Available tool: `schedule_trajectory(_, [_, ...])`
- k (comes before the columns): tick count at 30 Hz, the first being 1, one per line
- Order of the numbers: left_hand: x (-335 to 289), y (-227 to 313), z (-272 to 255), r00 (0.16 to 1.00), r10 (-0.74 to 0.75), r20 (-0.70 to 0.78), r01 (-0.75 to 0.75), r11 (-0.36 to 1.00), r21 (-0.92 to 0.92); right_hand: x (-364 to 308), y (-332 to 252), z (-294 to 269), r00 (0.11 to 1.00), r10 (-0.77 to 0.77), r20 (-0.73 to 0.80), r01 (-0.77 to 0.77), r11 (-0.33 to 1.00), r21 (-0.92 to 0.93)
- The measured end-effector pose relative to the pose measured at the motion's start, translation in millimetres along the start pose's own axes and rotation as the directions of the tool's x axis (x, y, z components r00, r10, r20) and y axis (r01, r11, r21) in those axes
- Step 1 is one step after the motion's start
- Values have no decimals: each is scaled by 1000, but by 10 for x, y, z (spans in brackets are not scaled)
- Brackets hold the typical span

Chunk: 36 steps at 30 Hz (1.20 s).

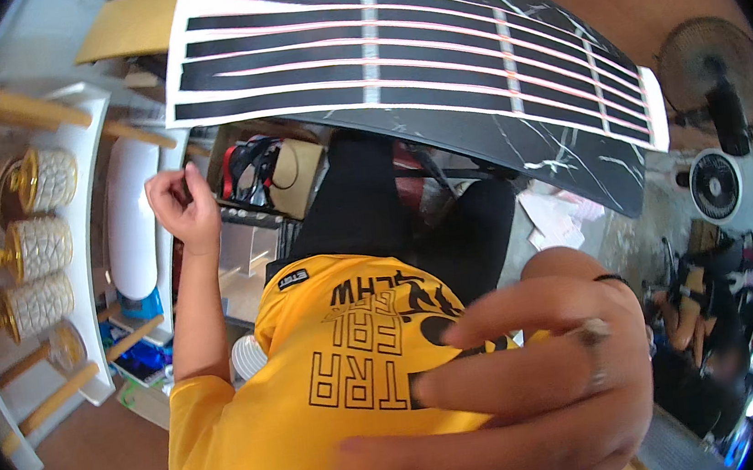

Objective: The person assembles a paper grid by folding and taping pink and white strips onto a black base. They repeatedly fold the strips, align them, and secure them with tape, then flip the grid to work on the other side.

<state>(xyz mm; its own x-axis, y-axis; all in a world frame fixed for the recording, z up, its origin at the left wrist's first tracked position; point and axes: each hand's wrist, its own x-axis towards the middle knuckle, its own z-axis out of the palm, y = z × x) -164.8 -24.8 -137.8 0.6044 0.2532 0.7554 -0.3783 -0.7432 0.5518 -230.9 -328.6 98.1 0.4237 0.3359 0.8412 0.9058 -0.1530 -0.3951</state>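
Note:
My left hand (185, 207) is raised at the left of the lap, its fingers curled in; whatever they may hold is hidden. Large and close to the camera, my right hand (538, 378) hangs in front of the yellow shirt with its fingers stretched and apart, a ring on one. Nothing shows in it. Beyond both hands, a long sheet of black strips (441, 58) with white and pinkish lines between them lies across the dark marbled table (572, 173). Pale bands cross the strips. Neither hand touches the sheet.
On the left, a white shelf (86, 265) bears several white-and-gold lidded jars (34, 251). Under the table's near edge is an open box (250, 170) with red and black items. Two fans (715, 186) stand at the right; another person (704, 338) sits at the far right.

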Motion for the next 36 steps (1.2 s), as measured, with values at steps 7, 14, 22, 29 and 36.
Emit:
schedule_trajectory(7, [905,480,1521,818,383,429,-353,923,-152,99,350,-166,883,156,443,-129,987,-92])
schedule_trajectory(14, [1090,280,2617,770,330,546,-340,936,-87,-390,1619,-78,753,604,261,-564,797,-217])
schedule_trajectory(22, [1078,220,2801,845,217,488,-179,976,-125,-687,2702,48,617,786,44,-752,605,-262])
schedule_trajectory(29, [1060,258,2744,872,308,381,-276,951,-137,-672,3597,275,681,733,-8,-642,591,-489])
schedule_trajectory(36, [1082,338,2688,889,329,320,-301,944,-136,-554,3994,326,574,817,43,-650,487,-583])
